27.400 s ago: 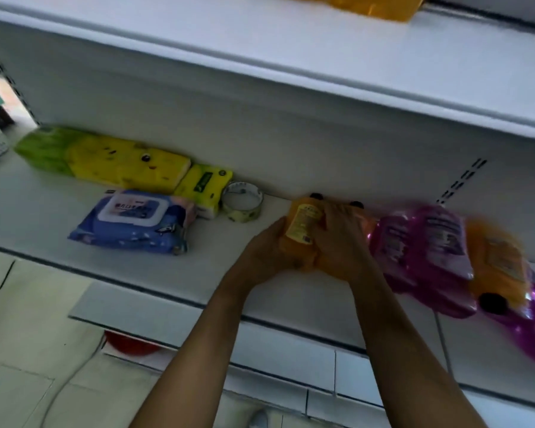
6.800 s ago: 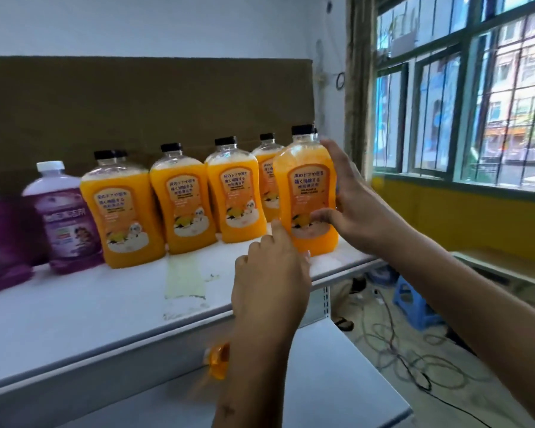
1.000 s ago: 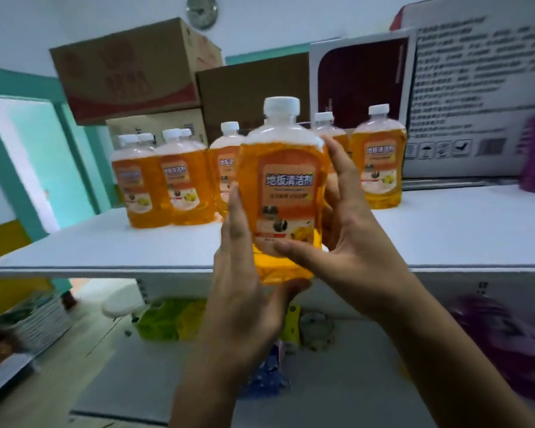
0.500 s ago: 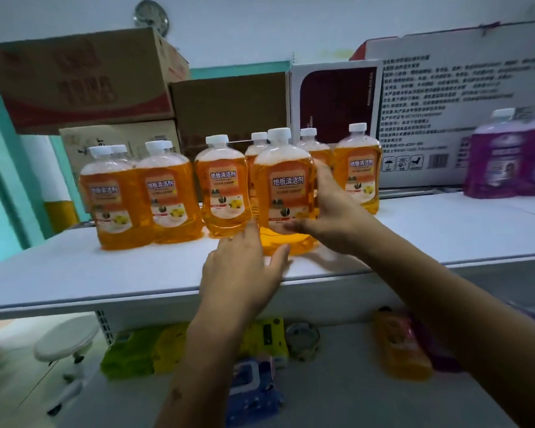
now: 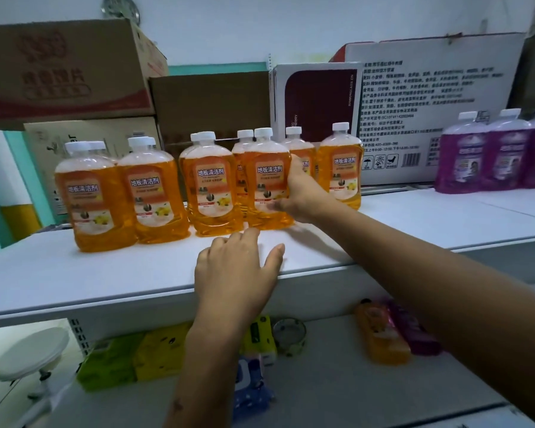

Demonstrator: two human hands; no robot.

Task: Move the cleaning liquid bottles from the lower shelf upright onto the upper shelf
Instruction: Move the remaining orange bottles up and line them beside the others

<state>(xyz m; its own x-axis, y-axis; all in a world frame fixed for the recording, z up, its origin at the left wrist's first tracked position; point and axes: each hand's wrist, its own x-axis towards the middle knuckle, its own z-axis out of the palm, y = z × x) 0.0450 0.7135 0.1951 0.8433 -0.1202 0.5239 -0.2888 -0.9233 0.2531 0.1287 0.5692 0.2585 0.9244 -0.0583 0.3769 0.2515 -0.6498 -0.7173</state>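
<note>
An orange cleaning liquid bottle with a white cap stands upright on the white upper shelf, in a row with several other orange bottles. My right hand grips its right side. My left hand hovers over the shelf's front edge with relaxed fingers, holding nothing. On the lower shelf an orange bottle and a purple bottle lie on their sides.
Three purple bottles stand at the upper shelf's right. Cardboard boxes and a white printed box line the back. Tissue packs, a wipes pack and a tape roll lie on the lower shelf. A white stool stands at lower left.
The orange bottle has gone from held in the air to standing on the upper shelf in the row. My left hand has let go and drawn back toward the shelf's front edge.
</note>
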